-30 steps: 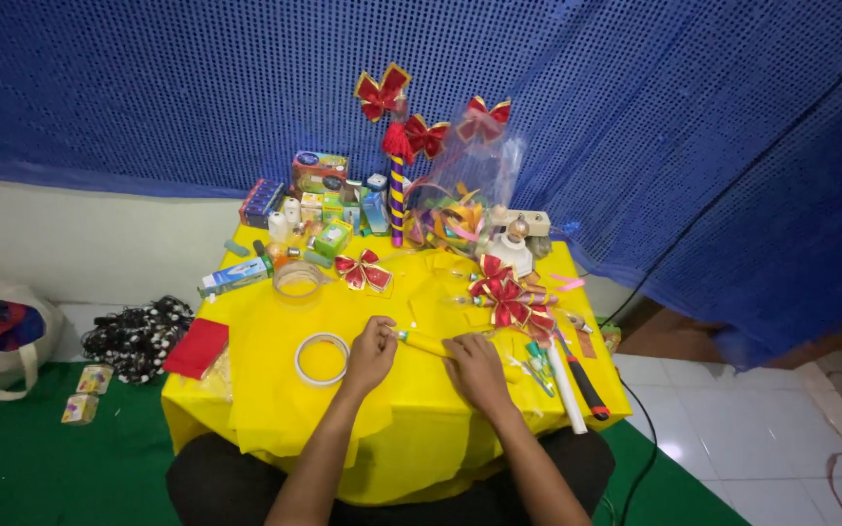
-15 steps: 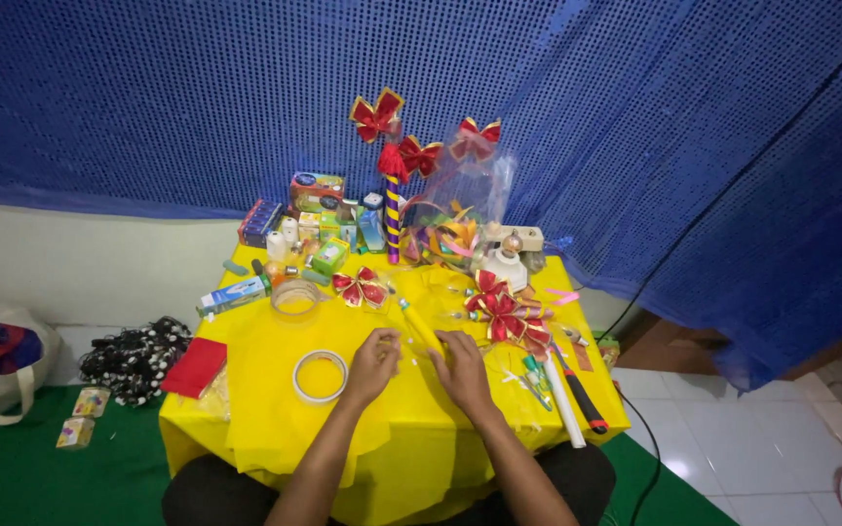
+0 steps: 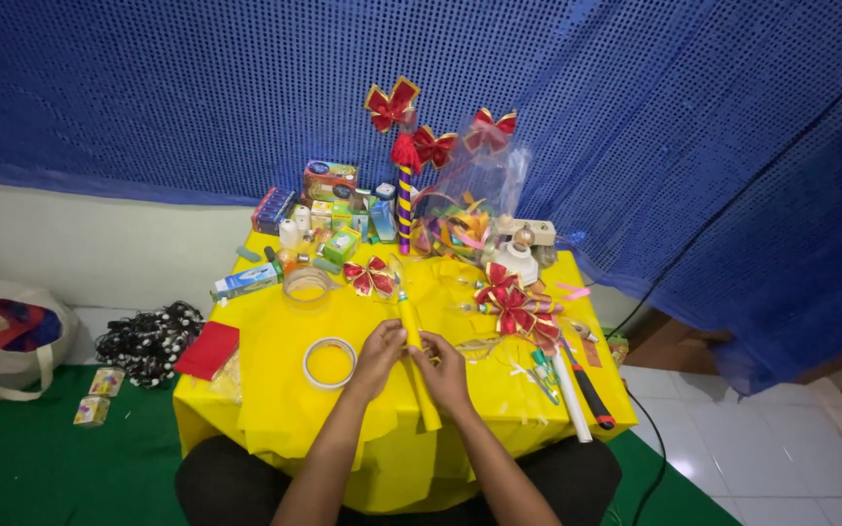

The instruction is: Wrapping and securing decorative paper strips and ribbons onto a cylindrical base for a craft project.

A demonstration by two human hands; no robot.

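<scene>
A long yellow rolled stick (image 3: 417, 370) lies slanted over the yellow-covered table (image 3: 275, 390), and both hands grip it near its middle. My left hand (image 3: 382, 349) closes on it from the left, my right hand (image 3: 442, 368) from the right, fingers touching the roll. A white tape ring (image 3: 329, 362) lies just left of my left hand. A red and gold ribbon bow (image 3: 369, 277) sits beyond the stick's far end. More red bows (image 3: 516, 307) lie to the right.
Small boxes (image 3: 333, 209), a striped pole topped with bows (image 3: 404, 185), a clear bag of ribbons (image 3: 470, 209) and a clear cup (image 3: 307, 285) crowd the table's far side. Tools (image 3: 582, 390) lie at right. A bag (image 3: 2, 341) and dark cloth (image 3: 148, 341) sit on the floor left.
Both hands came together around the yellow stick and raised it off the table; before they rested flat, further apart.
</scene>
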